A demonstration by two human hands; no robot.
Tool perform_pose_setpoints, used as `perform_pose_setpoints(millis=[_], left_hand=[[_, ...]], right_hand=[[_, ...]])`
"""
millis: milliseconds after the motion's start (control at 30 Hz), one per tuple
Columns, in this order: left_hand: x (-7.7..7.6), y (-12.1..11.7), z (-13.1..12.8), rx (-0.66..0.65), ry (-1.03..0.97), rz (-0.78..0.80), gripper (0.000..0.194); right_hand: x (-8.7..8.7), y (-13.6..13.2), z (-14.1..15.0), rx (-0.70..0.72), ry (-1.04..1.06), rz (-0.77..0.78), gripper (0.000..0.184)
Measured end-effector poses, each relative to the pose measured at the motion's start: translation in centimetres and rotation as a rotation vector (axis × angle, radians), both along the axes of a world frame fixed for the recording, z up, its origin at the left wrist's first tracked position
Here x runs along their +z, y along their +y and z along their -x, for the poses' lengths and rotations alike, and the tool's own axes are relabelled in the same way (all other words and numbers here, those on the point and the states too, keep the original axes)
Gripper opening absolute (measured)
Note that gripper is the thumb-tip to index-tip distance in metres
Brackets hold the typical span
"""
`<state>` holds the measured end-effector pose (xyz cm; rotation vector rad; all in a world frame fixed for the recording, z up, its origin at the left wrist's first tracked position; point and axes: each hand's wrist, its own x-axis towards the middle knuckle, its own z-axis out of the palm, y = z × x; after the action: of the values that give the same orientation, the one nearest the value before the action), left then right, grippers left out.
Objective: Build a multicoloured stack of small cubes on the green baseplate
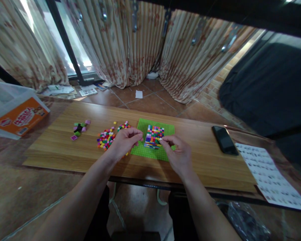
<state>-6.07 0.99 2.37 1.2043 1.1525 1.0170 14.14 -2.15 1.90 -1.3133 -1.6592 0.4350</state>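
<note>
A block of small multicoloured building bricks (154, 135) stands on a green studded baseplate (169, 127) in the middle of the board. At its right front corner my right hand (178, 152) pinches a tiny white brick (161, 139) between thumb and finger. My left hand (125, 142) is just left of the built block, over the baseplate's left edge. Its thumb and forefinger are pressed together, and whatever may be between them is too small to make out. Loose colourful bricks (106, 138) lie in a pile beside and partly behind the left hand.
Larger pink, green and black bricks (79, 128) lie farther left. A clear plastic box (17, 117) with an orange label stands at the left end. On the right are a black phone (225, 140) and a printed sheet (271, 174). Curtains (120, 43) hang beyond the wooden board (198, 134).
</note>
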Motion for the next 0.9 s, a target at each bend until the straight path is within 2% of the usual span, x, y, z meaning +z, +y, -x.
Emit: perform_pose_setpoints(millis=[333,600,900], left_hand=[[0.34,-0.15,-0.07,-0.015,0.032,-0.017,0.02],[0.27,-0.12,-0.13,-0.03,0.071,-0.017,0.02],[0.23,-0.12,-0.16,-0.044,0.085,-0.03,0.019]], right_hand=[[0.0,-0.07,-0.05,0.054,-0.156,-0.002,0.01],[-0.26,0.33,0.21,0.014,-0.127,0.011,0.008],[-0.64,0.3,0.63,0.0,-0.13,-0.051,0.008]])
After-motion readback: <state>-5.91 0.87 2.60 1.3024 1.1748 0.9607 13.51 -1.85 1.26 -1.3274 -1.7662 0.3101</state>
